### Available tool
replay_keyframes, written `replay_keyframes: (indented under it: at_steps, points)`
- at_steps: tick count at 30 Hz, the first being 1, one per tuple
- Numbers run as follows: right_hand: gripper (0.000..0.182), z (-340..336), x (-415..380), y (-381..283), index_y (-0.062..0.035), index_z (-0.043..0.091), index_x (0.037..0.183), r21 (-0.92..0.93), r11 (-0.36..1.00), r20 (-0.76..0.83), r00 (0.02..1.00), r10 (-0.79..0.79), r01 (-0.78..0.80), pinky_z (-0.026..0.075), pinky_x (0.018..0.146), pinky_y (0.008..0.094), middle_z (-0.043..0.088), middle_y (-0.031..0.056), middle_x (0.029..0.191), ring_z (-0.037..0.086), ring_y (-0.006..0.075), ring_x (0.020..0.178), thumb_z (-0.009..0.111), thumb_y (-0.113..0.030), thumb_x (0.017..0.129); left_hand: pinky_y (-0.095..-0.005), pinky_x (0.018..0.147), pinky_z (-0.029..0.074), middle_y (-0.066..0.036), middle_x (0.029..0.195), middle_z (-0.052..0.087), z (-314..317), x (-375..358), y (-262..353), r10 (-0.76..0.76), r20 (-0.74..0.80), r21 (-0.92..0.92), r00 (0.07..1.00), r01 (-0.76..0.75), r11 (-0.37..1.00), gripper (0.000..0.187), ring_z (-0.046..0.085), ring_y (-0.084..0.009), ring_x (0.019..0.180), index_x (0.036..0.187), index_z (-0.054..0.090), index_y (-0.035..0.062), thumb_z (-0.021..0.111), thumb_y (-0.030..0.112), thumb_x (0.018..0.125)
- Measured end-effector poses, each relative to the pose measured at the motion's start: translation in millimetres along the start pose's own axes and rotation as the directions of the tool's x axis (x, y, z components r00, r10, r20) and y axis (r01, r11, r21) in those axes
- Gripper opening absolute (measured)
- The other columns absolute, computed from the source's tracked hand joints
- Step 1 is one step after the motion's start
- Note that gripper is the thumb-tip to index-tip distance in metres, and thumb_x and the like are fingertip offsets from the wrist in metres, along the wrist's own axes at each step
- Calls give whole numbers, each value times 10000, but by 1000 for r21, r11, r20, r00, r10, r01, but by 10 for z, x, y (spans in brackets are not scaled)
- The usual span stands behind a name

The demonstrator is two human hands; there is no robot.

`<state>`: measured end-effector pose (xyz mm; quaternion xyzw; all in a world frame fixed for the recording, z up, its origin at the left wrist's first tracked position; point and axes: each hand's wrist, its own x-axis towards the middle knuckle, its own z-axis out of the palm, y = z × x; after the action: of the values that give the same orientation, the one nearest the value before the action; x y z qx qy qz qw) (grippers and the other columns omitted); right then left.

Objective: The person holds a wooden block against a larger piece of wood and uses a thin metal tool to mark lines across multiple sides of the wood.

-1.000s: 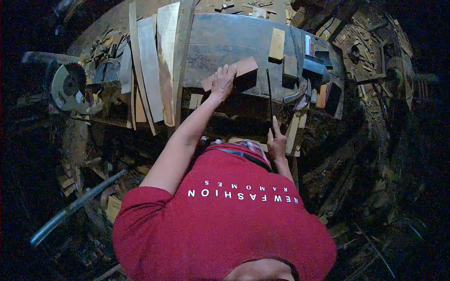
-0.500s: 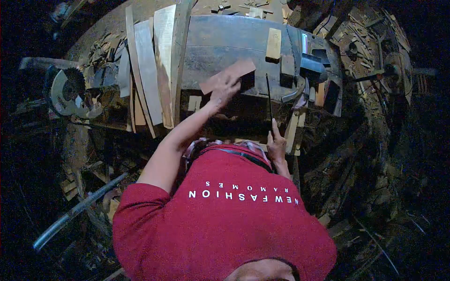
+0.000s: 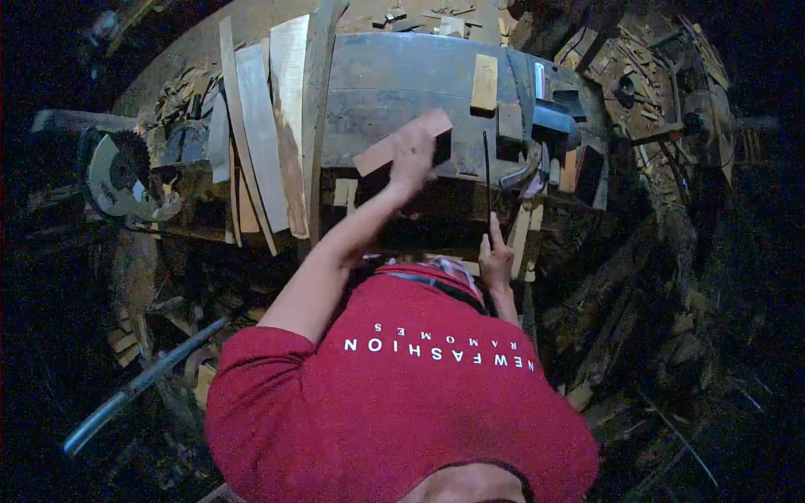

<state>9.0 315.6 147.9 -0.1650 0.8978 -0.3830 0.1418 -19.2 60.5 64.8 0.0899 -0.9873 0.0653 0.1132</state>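
A reddish wooden block [image 3: 380, 157] lies slanted near the front edge of the dark workbench [image 3: 381, 63]. My left hand [image 3: 412, 157] is over the block's middle, blurred by motion, so how its fingers are placed does not show. At the right, my right hand [image 3: 496, 253] is closed on a long, thin dark tool [image 3: 487, 172], with the index finger stretched along it. The tool points away from me toward the bench, to the right of the block. Its handle is hidden in my hand.
Long boards [image 3: 262, 126] lie across the bench's left part, beside a round toothed blade [image 3: 117, 172]. A pale block [image 3: 484, 82] and a blue metal piece [image 3: 553, 116] are on the right. A metal pipe [image 3: 142, 381] slants at lower left.
My left hand has shifted right along the block and looks more blurred. The block stays nearly in place, and my right hand still holds the thin tool.
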Motion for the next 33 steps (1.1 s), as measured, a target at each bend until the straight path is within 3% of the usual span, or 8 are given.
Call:
replay_keyframes:
  at_steps: [3,4,6,11,15,22,29,33]
  points:
    - [504,51,-14,69,-153,383,1313,-72,997,-46,999,-29,25,357,438,340,579,241,925,372,199,428,488,-55,830,-495,969,298,-127,1262,427,-160,-310,430,637,380,-312,671,-556,771,471,342,-271,1233,1229,416,108,498,198,774]
    - [504,51,-18,71,-153,383,1313,-71,997,-44,999,-25,22,357,438,340,579,241,925,372,199,428,488,-55,830,-492,956,314,-114,1243,445,-126,-488,461,654,139,-373,744,-572,730,437,370,-257,1210,1201,440,122,496,190,773]
    - [490,59,5,58,-152,390,1308,16,987,-197,968,-154,160,417,515,341,574,234,1004,527,231,537,484,-70,835,-488,952,318,-115,1233,449,-73,-596,421,539,-177,-347,823,-565,748,416,401,-253,1181,1189,450,120,481,177,778]
    - [483,-7,42,102,-159,395,1307,-48,997,-63,997,54,-57,404,501,343,579,207,796,482,191,514,480,-76,839,-528,992,212,-201,1266,372,-239,63,-181,-228,-28,-300,973,209,931,766,314,-364,1218,1247,340,1,649,417,683]
    - [496,45,82,147,-155,386,1312,-55,993,-128,986,-111,104,390,486,323,579,188,889,454,182,516,480,-60,834,-547,967,229,-209,1263,360,103,274,-206,-318,-24,-204,948,307,930,810,273,-398,1226,1274,296,-2,646,442,694]
    - [499,71,126,16,-149,376,1315,-27,998,-125,990,-65,62,440,539,322,556,201,1090,604,221,616,475,-56,835,-493,945,298,-89,1203,474,20,-196,692,579,63,-472,813,-487,735,501,367,-309,1197,1183,475,111,605,242,717]
    - [520,224,447,-154,-174,374,1313,-102,982,-47,985,-166,161,447,526,410,594,215,938,598,332,609,505,-94,816,-366,772,453,-95,933,620,-346,-137,-220,-248,98,-679,964,247,691,175,568,-301,904,883,627,102,572,201,750]
    - [680,601,828,-155,-199,287,1350,-231,920,163,945,-284,317,430,470,424,570,168,612,570,341,533,562,-90,738,-469,733,440,-126,911,585,-31,116,-526,-252,-173,-387,952,169,906,349,564,-343,878,1081,519,107,597,206,755]
